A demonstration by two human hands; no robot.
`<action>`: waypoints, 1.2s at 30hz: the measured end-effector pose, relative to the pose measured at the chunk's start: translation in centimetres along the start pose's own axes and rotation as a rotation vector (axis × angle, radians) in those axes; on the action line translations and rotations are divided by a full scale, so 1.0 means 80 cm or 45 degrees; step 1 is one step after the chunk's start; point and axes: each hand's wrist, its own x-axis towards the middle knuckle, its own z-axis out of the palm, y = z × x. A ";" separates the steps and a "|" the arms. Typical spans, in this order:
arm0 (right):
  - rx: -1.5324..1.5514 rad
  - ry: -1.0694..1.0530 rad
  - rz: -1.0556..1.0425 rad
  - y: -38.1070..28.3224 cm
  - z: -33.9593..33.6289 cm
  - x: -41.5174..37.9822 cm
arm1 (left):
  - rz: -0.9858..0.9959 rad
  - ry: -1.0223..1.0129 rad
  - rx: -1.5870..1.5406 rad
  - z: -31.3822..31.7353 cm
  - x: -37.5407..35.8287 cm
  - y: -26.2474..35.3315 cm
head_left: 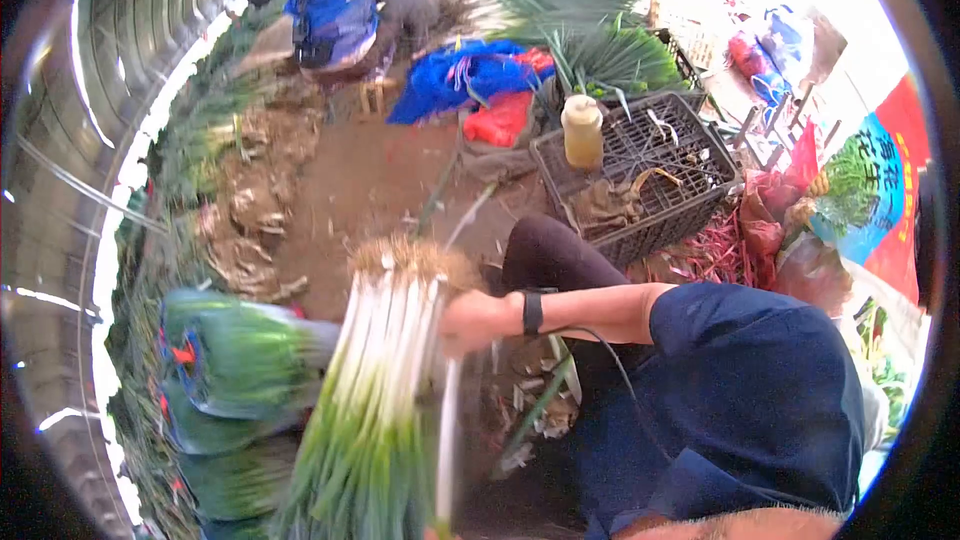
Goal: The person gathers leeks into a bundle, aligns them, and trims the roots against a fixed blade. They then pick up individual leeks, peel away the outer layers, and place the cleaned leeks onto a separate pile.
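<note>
One hand (pixel 478 320), with a black wristband and a dark blue sleeve behind it, is closed around a bunch of scallions (pixel 385 380), roots up, blurred, over the dirt floor (pixel 370 180). Which hand it is I cannot tell. Wrapped bundles (pixel 225 360) lie beside; a crate (pixel 640 175) carries a bottle (pixel 582 132).

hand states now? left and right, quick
Right hand: closed on the bunch of green onions, near the white stalks.
Left hand: not in view.
</note>
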 end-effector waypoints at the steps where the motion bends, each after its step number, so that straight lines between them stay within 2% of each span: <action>1: -0.035 0.037 -0.122 0.004 0.010 0.000 | 0.021 -0.045 0.055 -0.001 -0.009 -0.005; 2: -0.063 0.063 -0.245 0.000 0.012 0.001 | 0.035 -0.102 0.114 0.000 -0.017 -0.013; 4: -0.025 -0.018 -0.195 -0.004 0.019 0.002 | 0.098 -0.035 0.123 0.009 -0.025 -0.021; 6: -0.334 0.144 -0.365 0.003 0.034 0.006 | 0.010 0.046 0.001 0.009 -0.028 -0.011; 7: -0.335 0.148 -0.368 0.007 0.041 0.006 | 0.009 0.050 0.003 0.021 -0.032 -0.020; 10: -0.456 0.264 -0.466 -0.005 0.028 -0.002 | 0.103 0.090 -0.081 0.061 -0.047 -0.051; 12: -0.575 0.334 -0.561 -0.005 0.016 -0.005 | 0.375 0.102 0.017 0.068 -0.047 -0.054; 13: -0.575 0.334 -0.563 -0.001 0.010 -0.003 | 0.374 0.103 0.017 0.071 -0.049 -0.052; 15: -0.666 0.551 -0.696 0.008 -0.002 0.006 | 0.353 0.094 -0.126 0.079 -0.055 -0.042; 18: -0.778 0.653 -0.633 0.023 -0.010 0.027 | 0.323 0.073 -0.347 0.076 -0.061 -0.022; 19: -1.006 0.746 -0.588 0.036 -0.009 0.033 | 0.318 0.067 -0.352 0.064 -0.058 -0.012; 21: -1.474 0.490 -0.246 0.076 -0.051 0.041 | -0.313 -0.411 -0.343 0.003 -0.041 0.020; 22: -1.311 0.439 0.110 0.082 -0.082 0.046 | -0.293 -0.338 -0.510 0.014 -0.049 -0.002; 23: -1.235 0.594 -0.194 0.086 -0.125 0.019 | -0.350 -0.253 -0.492 0.004 -0.053 -0.001; 24: -1.323 0.584 -0.111 0.117 -0.131 0.028 | -0.513 -0.377 -0.401 -0.008 -0.053 0.003; 25: -1.163 0.529 -0.069 0.146 -0.135 0.034 | -0.289 0.086 -0.391 0.050 -0.066 -0.020; 26: -0.842 0.281 0.097 0.153 -0.141 0.034 | -0.314 0.081 -0.321 0.037 -0.056 -0.007; 27: -0.946 -0.004 0.186 0.179 -0.128 0.045 | -0.307 0.115 -0.301 0.028 -0.051 0.001; 28: -0.926 0.107 0.139 0.151 -0.130 0.020 | -0.342 0.101 -0.290 0.031 -0.052 0.001; 30: -0.757 0.307 0.038 0.142 -0.121 0.008 | -0.228 0.179 -0.274 0.039 -0.042 -0.001; 31: -0.754 0.297 0.026 0.132 -0.117 0.009 | -0.217 0.187 -0.264 0.037 -0.039 -0.001; 33: -0.226 0.518 -0.333 0.084 -0.117 -0.002 | -0.224 0.160 -0.238 0.026 -0.034 0.003; 36: -0.066 0.411 -0.798 0.050 -0.104 0.004 | -0.204 0.167 -0.204 0.026 -0.027 0.005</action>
